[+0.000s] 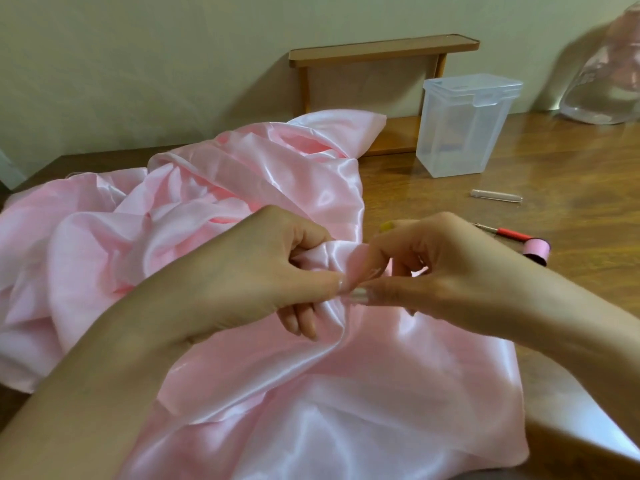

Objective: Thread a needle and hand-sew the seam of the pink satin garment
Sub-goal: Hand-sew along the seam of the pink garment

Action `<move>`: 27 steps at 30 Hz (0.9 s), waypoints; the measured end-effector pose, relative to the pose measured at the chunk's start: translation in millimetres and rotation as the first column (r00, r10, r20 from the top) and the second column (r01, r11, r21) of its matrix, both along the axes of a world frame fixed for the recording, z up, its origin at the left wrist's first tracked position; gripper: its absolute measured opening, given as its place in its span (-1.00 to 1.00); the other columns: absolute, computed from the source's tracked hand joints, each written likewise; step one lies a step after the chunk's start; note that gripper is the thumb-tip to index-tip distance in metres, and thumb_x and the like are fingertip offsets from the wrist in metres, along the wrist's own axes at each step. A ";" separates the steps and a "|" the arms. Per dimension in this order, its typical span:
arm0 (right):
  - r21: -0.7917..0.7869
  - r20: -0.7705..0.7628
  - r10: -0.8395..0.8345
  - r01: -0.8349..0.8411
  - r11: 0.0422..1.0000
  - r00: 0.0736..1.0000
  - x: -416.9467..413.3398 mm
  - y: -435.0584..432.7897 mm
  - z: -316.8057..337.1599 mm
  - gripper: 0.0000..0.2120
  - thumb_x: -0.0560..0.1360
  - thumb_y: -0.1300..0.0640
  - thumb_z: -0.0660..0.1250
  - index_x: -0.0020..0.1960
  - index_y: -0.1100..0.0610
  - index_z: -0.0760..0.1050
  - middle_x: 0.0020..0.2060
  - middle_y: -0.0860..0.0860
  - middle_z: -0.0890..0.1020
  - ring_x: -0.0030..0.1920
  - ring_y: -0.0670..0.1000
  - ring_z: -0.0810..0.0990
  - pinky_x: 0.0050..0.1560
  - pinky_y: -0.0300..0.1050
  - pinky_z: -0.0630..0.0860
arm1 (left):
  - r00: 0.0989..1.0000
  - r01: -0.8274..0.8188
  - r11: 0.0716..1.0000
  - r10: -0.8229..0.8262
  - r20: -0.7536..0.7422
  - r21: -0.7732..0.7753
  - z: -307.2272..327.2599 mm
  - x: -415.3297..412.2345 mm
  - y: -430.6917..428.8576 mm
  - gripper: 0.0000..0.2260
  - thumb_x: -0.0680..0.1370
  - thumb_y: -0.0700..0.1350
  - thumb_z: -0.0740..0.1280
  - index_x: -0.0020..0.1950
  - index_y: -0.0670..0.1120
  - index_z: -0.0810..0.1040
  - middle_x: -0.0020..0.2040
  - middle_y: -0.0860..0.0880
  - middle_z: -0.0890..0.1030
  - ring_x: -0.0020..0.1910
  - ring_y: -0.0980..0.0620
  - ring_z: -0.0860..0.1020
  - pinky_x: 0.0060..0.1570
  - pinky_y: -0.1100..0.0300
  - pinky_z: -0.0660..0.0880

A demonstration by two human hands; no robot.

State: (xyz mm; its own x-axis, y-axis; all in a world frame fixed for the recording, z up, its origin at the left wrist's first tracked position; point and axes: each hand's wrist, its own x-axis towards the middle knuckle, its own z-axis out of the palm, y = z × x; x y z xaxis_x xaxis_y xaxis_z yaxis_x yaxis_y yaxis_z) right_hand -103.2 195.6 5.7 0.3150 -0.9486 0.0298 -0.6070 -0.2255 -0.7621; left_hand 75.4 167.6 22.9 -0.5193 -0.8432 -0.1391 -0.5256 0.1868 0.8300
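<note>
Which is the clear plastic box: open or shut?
Shut. The clear plastic box has its lid flat on top, clasp down over the front.

Two bare hands meet thumb to thumb, both pinching.

The left hand [277, 271] comes in on a bare forearm from the lower left. Its thumb and forefinger nip a fold of the pink satin garment [346, 393], with the lower fingers curled beneath. The right hand [443, 268] reaches in from the right edge, its thumb and curled forefinger pinching the same fold. The two thumb tips almost touch.
</note>
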 end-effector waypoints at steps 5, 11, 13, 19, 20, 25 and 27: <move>0.087 0.000 0.081 -0.080 0.993 0.997 -2.9 1.1 7.9 -0.62 0.16 -0.25 0.39 -0.16 -0.04 0.68 -0.40 -0.14 0.59 -0.46 -0.18 0.48 -0.38 -0.30 0.43 | 0.997 -0.001 0.999 0.004 0.075 -0.043 -1.9 -2.3 0.8 -0.73 0.44 -0.31 0.39 -0.44 -0.13 0.46 -0.54 -0.09 0.54 -0.57 0.06 0.56 -0.53 0.31 0.46; 0.048 0.050 0.047 -0.049 0.998 0.998 -5.9 -2.5 5.4 -0.61 0.10 -0.24 0.38 -0.25 0.03 0.66 -0.35 0.00 0.60 -0.40 -0.04 0.50 -0.33 -0.11 0.45 | 0.996 -0.026 0.994 0.036 0.087 -0.104 -2.4 -6.1 4.2 -0.74 0.42 -0.25 0.42 -0.36 -0.30 0.40 -0.53 -0.10 0.58 -0.57 0.08 0.57 -0.52 0.30 0.48; 0.062 0.036 0.065 -0.067 0.996 0.997 -3.7 -1.2 5.4 -0.67 0.09 -0.20 0.41 -0.27 -0.02 0.66 -0.29 0.02 0.63 -0.31 0.01 0.53 -0.30 -0.15 0.45 | 0.997 -0.029 0.993 0.037 0.072 -0.114 -2.6 -5.8 3.2 -0.76 0.43 -0.27 0.41 -0.33 -0.35 0.42 -0.53 -0.09 0.58 -0.56 0.07 0.58 -0.51 0.30 0.48; 0.141 0.089 0.078 -0.090 0.986 0.993 -1.4 -0.9 4.3 -0.79 0.21 -0.10 0.48 -0.28 0.04 0.66 -0.53 -0.14 0.54 -0.52 -0.21 0.45 -0.47 -0.35 0.38 | 0.997 -0.014 0.990 0.025 0.077 -0.138 -3.7 -7.6 3.7 -0.79 0.42 -0.27 0.39 -0.29 -0.37 0.43 -0.48 -0.13 0.60 -0.53 0.04 0.59 -0.48 0.25 0.54; 0.144 0.089 0.074 -0.087 0.986 0.993 -0.5 -0.9 2.5 -0.80 0.23 -0.06 0.50 -0.27 0.06 0.66 -0.53 -0.12 0.55 -0.52 -0.20 0.46 -0.47 -0.34 0.40 | 0.996 -0.020 0.989 0.032 0.078 -0.147 -3.9 -8.0 3.8 -0.79 0.41 -0.27 0.39 -0.27 -0.38 0.43 -0.47 -0.15 0.59 -0.53 0.04 0.60 -0.48 0.24 0.54; 0.029 0.074 0.028 -0.030 0.999 0.997 -1.6 -2.9 -3.2 -0.91 0.38 0.18 0.50 -0.26 0.03 0.65 -0.44 -0.04 0.63 -0.43 -0.12 0.60 -0.43 -0.26 0.52 | 0.998 -0.021 0.991 0.028 0.050 -0.129 -4.2 -6.4 1.5 -0.76 0.39 -0.20 0.41 -0.16 -0.39 0.51 -0.51 -0.06 0.57 -0.53 0.09 0.59 -0.49 0.33 0.47; -0.007 0.063 0.034 -0.034 0.999 0.997 -2.9 -4.5 -2.7 -0.84 0.38 0.25 0.48 -0.29 0.02 0.62 -0.45 -0.03 0.63 -0.44 -0.09 0.62 -0.43 -0.26 0.52 | 0.999 -0.022 0.993 0.026 0.036 -0.112 -4.5 -3.8 -0.4 -0.79 0.40 -0.23 0.42 -0.23 -0.35 0.47 -0.53 -0.05 0.56 -0.54 0.10 0.58 -0.50 0.34 0.46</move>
